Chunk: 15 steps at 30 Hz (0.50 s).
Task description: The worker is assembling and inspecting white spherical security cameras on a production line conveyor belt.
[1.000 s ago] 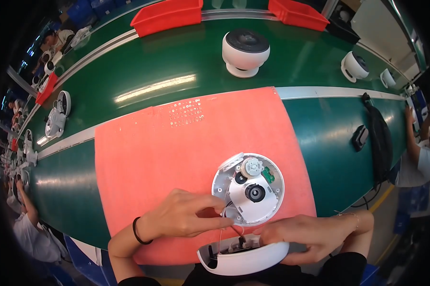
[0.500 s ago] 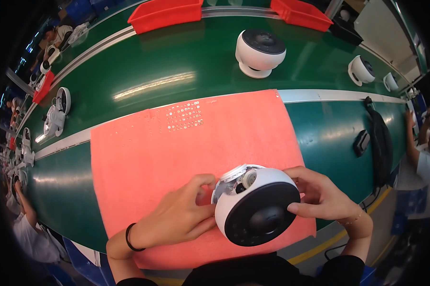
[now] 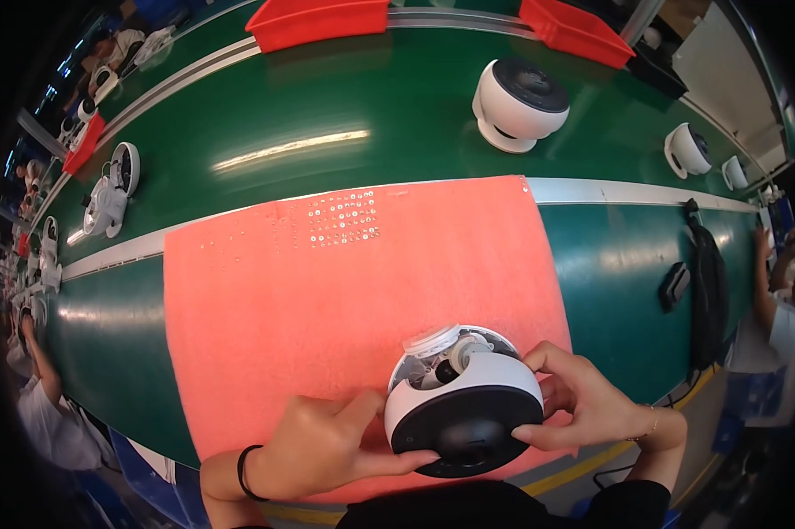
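Observation:
Between my hands, over the lower part of the pink mat, is a round white camera [image 3: 485,375] with a black front. Its shell stands partly open on the far side, where a white disc-shaped base [image 3: 432,340] and inner parts show. My left hand [image 3: 327,441] grips the left side, its thumb on the black front and the other fingertips hidden behind. On the right side, my right hand [image 3: 582,401] presses a thumb against the front, with its fingers around the edge. Both hands are closed on the device.
On the pink mat [image 3: 265,326] lie rows of small screws [image 3: 344,220]. Beyond it, a green conveyor belt [image 3: 291,106] carries a finished-looking white camera [image 3: 521,101] and opened units [image 3: 111,194]. Red bins [image 3: 318,22] line the far side. A black bag [image 3: 708,282] lies at right; co-workers sit both sides.
The camera has tilted and turned, so its black front faces more toward me and the gap shows wider. My left thumb has moved onto the front. The whole view has shifted slightly.

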### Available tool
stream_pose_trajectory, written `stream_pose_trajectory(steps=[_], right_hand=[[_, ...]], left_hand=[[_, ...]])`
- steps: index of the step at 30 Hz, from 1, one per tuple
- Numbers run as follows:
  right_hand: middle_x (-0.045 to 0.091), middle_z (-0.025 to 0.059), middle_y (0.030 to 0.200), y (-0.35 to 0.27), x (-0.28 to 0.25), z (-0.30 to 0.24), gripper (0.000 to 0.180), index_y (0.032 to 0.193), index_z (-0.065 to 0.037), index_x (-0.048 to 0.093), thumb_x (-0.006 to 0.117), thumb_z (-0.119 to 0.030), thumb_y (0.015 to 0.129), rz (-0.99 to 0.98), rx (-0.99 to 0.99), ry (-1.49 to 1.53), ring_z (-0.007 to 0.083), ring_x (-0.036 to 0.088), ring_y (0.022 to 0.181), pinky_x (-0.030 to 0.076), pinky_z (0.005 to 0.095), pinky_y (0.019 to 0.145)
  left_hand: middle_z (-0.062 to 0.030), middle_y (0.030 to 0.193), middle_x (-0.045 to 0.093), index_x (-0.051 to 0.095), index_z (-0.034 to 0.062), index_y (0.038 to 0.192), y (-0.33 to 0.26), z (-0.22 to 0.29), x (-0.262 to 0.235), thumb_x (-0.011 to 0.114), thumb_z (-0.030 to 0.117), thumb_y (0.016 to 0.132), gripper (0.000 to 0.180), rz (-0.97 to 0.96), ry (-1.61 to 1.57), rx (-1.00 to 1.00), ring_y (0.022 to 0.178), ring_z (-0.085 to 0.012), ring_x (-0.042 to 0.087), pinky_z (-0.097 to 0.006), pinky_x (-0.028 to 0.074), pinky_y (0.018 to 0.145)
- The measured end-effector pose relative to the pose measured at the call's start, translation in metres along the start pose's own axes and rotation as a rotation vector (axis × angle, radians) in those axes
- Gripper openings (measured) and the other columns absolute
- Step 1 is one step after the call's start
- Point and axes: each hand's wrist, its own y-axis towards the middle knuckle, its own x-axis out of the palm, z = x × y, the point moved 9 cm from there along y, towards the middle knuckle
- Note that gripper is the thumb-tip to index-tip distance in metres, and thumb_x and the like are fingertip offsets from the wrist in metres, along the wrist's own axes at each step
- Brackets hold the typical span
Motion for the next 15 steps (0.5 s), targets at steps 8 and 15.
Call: stream_pose_trajectory(steps=[8,15], right_hand=[[0.058,0.0073,0.074,0.014,-0.018,-0.024,0.022,0.079,0.001,0.054,0.07,-0.013,0.073,0.146,-0.209,-0.377,0.0141,0.061,0.063,0.048,0.0246,0.053],[0.05,0.0069,0.055,0.022,-0.019,-0.051,0.032,0.073,-0.003,0.057,0.061,-0.034,0.078,0.316,-0.532,-1.094,0.0247,0.05,0.044,0.038,0.0331,0.039]], left_hand=[[-0.005,0.04,0.045,0.049,0.0007,0.064,0.008,0.008,-0.002,0.072,0.047,0.067,0.052,0.057,0.13,0.142,0.031,-0.019,0.047,-0.028,0.037,0.032],[-0.0071,0.038,0.042,0.047,0.0014,0.057,0.019,0.006,-0.004,0.068,0.049,0.069,0.054,0.016,0.204,0.08,0.031,-0.0218,0.046,-0.03,0.038,0.033]])
